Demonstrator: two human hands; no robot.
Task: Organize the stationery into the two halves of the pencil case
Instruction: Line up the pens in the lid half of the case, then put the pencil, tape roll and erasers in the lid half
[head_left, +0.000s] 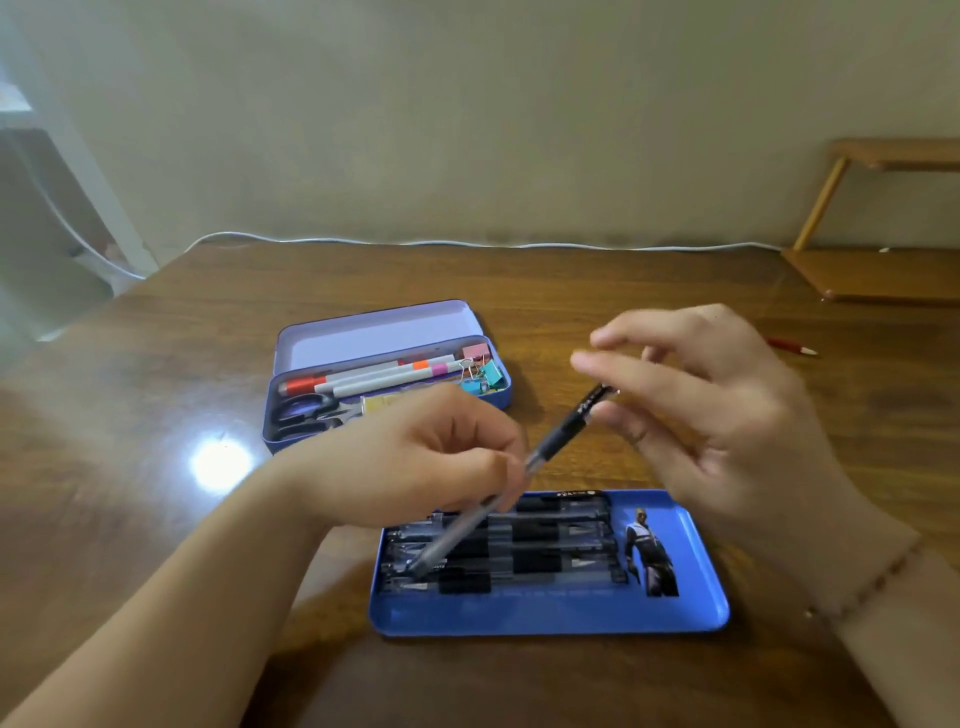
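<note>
My left hand grips a black gel pen near its middle; the pen slants up to the right, its lower end over the blue lid half. Several black gel pens lie in rows inside that lid. My right hand hovers at the pen's upper end with fingers spread, blurred, touching or nearly touching it. Farther back stands the purple tin half, with markers, scissors and coloured binder clips in it.
A red pen lies on the wooden table at the right. A white cable runs along the table's far edge by the wall. A wooden shelf stands at the back right corner.
</note>
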